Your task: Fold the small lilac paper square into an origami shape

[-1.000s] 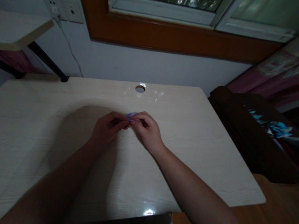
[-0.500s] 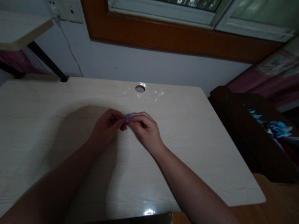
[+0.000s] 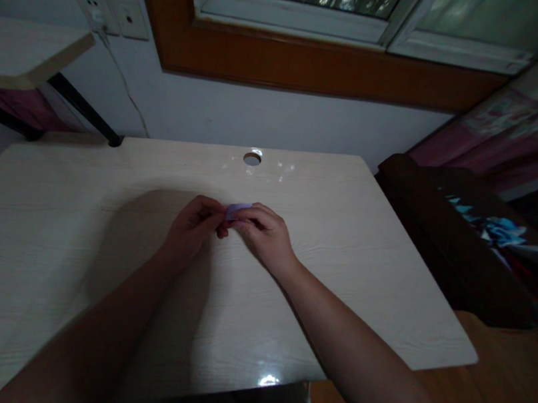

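Both of my hands meet over the middle of a pale wooden desk (image 3: 68,225). My left hand (image 3: 193,227) and my right hand (image 3: 264,236) are curled with their fingertips pinched together on a small pale purple piece (image 3: 236,209), which looks like folded paper. Only its top edge shows above the fingers. The room is dim, so its shape is hard to make out.
A round cable hole (image 3: 252,158) sits near the desk's far edge, below a window with a brown frame. A wall socket (image 3: 112,15) and a small shelf (image 3: 18,53) are at the left. Dark furniture with cloth (image 3: 470,238) stands at the right.
The hands have stayed in place. The fingers have shifted slightly on the purple piece, and a little more of its flat top edge shows now.
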Tool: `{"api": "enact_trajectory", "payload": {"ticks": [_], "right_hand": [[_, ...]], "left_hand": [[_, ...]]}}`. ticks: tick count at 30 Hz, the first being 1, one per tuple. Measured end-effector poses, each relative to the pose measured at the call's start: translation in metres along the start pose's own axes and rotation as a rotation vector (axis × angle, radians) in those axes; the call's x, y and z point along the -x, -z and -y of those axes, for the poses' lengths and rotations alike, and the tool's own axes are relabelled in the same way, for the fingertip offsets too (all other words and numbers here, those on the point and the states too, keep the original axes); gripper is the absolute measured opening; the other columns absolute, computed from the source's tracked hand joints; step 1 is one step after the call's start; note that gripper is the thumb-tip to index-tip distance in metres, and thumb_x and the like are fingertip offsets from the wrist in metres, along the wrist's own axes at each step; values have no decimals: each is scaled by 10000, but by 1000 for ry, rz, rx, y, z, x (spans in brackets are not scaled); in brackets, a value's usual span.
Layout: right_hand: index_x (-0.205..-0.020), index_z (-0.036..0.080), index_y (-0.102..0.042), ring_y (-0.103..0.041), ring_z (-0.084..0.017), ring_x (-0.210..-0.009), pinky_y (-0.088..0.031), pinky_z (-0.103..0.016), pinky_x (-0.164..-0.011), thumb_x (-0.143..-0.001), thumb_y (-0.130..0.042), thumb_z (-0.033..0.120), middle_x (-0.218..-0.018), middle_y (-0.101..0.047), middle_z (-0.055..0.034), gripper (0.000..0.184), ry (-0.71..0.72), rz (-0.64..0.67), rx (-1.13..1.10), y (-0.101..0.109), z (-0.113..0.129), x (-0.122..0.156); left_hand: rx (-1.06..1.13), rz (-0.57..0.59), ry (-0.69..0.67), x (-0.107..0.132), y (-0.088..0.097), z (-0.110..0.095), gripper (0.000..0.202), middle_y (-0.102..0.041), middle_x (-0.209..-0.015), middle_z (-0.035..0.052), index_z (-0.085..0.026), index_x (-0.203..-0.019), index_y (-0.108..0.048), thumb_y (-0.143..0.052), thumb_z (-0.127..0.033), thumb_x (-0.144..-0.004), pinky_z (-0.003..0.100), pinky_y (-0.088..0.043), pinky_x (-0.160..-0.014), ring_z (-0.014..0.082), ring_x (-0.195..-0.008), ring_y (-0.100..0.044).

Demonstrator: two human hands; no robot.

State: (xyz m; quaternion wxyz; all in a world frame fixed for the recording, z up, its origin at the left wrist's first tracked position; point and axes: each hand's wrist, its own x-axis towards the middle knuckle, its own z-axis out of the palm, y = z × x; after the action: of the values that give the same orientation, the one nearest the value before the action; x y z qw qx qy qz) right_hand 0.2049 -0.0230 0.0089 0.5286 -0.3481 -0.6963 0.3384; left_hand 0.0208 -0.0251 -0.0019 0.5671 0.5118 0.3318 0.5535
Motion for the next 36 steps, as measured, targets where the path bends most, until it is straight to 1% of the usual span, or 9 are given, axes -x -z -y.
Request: {"api": "enact_trajectory", "payload": {"ticks": [3,6,12,19,22,25,29,32,36], "right_hand": [[-948,261,-782,-684,-162,-850,-541,-315,-793,-891,-713,193,-901,-742,-22,113,41,-4,37,0,1,1],[-953,267,-781,-690,-165,-861,-546,-317,-806,-896,-707,194,-921,-751,-22,119,44,-22,52,1,2,1],[-929,264,-774,-685,-165,-846,-545,-323,-799,-901,-703,217,-906,-747,-21,90,32,-50,58,0,1,0],[-913,256,-750,-669,-166,-852,-534,-322,-801,-914,-674,198,-892,-735,-17,96,49,-49,96,-1,3,1],[-918,247,-729,-650,-160,-851,-522,-315,-800,-929,-652,190,-881,-706,-15,97,63,-54,89,-1,3,2],[-912,241,-707,-636,-161,-856,-514,-318,-803,-935,-638,194,-883,-678,-19,86,40,-67,71,-3,2,2],[-913,237,-693,-633,-168,-886,-511,-329,-823,-936,-632,215,-905,-664,-26,69,-6,-82,16,-5,-1,3],[-944,242,-702,-640,-168,-912,-516,-335,-850,-931,-647,248,-933,-667,-28,57,-38,-63,-54,-8,-4,3],[-982,252,-704,-655,-160,-879,-529,-321,-816,-915,-677,286,-953,-679,-22,80,-78,-35,-124,-8,-7,4]], "left_hand": [[26,3,21,0,1,1,136,-704,-729,-8,-185,-940,-619,-721,-232,-863,230,-511,-589,105,-599,-643],[3,5,0,1,0,1,158,-695,-731,-6,-187,-934,-629,-739,-268,-854,243,-526,-614,112,-621,-649],[-152,-18,-118,1,1,0,229,-674,-804,4,-190,-912,-666,-827,-272,-771,249,-549,-669,117,-691,-649],[-456,-40,-284,4,4,-1,121,-675,-870,35,-206,-907,-732,-788,-257,-813,266,-560,-726,142,-786,-659],[-515,-35,-340,4,4,-1,99,-686,-869,35,-211,-910,-738,-778,-239,-824,264,-567,-725,142,-788,-668],[-536,-52,-370,3,3,-1,93,-697,-885,41,-207,-899,-738,-779,-240,-822,265,-578,-723,145,-798,-679],[-528,-66,-368,3,2,0,98,-702,-883,42,-200,-891,-738,-780,-256,-823,255,-580,-715,140,-788,-683],[-496,-74,-344,4,1,-1,100,-697,-870,36,-202,-904,-735,-765,-270,-836,251,-573,-708,137,-772,-679],[-483,-86,-289,5,1,-4,94,-695,-867,38,-206,-901,-733,-757,-274,-840,262,-558,-716,147,-779,-677]]}}
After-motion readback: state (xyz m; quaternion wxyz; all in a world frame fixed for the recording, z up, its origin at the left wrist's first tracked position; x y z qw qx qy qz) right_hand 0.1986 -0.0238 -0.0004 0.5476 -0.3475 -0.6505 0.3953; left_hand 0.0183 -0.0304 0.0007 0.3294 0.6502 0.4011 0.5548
